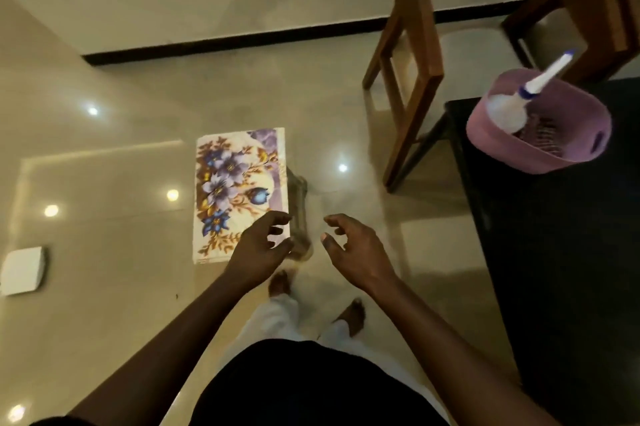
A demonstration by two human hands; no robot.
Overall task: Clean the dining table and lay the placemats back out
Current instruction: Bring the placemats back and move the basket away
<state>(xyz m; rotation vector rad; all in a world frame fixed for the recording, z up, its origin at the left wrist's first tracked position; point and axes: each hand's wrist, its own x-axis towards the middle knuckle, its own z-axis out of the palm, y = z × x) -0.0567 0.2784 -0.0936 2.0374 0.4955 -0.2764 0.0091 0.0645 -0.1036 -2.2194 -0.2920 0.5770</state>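
Glossy glass table (104, 217) reflects ceiling lights; pale tiled floor beneath; brown wooden chairs (412, 72) at far side; pink plastic basket (540, 141) with white spray bottle (519, 100) on dark surface at right; floral purple-and-blue rectangular placemat (239, 190) flat on table; left hand (259, 245) loosely open, fingertips over placemat's near right corner, contact unclear; right hand (349, 245) loosely open, empty, just beside placemat.

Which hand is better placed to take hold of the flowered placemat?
The left hand. Its fingers already overlap the near right corner of the flowered placemat, while the right hand hovers open off to the mat's right, apart from it.
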